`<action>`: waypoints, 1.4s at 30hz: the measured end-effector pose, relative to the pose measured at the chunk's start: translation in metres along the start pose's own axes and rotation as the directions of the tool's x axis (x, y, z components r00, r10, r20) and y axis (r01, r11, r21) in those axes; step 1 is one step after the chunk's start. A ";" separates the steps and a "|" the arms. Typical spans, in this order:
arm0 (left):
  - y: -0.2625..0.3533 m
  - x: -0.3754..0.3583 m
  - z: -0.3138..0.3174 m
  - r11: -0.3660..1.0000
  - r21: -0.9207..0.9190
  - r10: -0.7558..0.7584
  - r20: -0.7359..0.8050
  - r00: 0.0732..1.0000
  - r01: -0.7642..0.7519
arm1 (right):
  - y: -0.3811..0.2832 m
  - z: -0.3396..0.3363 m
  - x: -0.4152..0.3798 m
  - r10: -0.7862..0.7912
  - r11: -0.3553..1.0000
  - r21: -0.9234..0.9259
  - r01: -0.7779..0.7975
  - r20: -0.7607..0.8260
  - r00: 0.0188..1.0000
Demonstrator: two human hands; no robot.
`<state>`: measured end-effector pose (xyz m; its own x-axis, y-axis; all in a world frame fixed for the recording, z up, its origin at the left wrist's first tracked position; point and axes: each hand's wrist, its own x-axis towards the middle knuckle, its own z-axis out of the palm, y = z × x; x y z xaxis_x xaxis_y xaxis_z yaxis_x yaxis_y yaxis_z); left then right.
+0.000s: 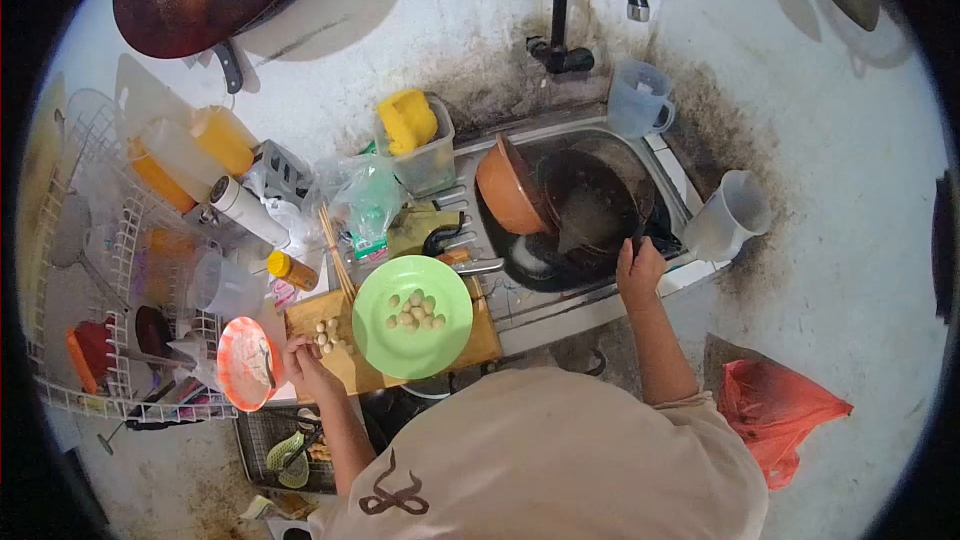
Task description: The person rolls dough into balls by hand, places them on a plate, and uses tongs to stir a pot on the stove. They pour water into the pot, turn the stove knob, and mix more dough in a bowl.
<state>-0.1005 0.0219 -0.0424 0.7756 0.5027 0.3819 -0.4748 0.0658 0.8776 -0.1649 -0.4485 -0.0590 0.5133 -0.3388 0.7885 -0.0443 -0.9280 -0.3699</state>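
My left hand is closed at the left end of the wooden cutting board. At its fingertips is a cluster of small pale round balls, apparently on skewers; the sticks are hard to make out. Beside them, a light green plate rests over the board with several more pale balls on it. A bundle of thin wooden skewers leans behind the plate. On the other side, my right hand is closed around the handle of a dark pan in the sink.
An orange-brown bowl tilts inside the metal sink, under a black faucet. Left of the board are an orange-rimmed bowl, a yellow-capped jar and a white dish rack. Plastic jugs stand at right.
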 end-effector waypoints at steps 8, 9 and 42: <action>-0.004 0.001 0.002 1.000 -0.014 0.009 0.026 1.000 -0.009 | 0.007 -0.003 -0.019 -0.032 0.999 -0.005 0.033 0.101 0.994; -0.005 0.001 0.004 1.000 -0.020 0.008 0.029 1.000 -0.008 | 0.009 -0.004 -0.023 -0.012 1.000 -0.011 0.014 0.142 0.990; 0.001 -0.014 0.021 0.999 -0.033 0.046 0.183 0.982 -0.041 | 0.029 -0.004 -0.043 -0.047 0.992 -0.104 0.075 0.250 0.967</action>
<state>-0.1031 -0.0034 -0.0407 0.8156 0.3392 0.4687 -0.5197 0.0734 0.8512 -0.1917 -0.4614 -0.1017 0.7129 -0.2455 0.6569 -0.0949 -0.9619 -0.2565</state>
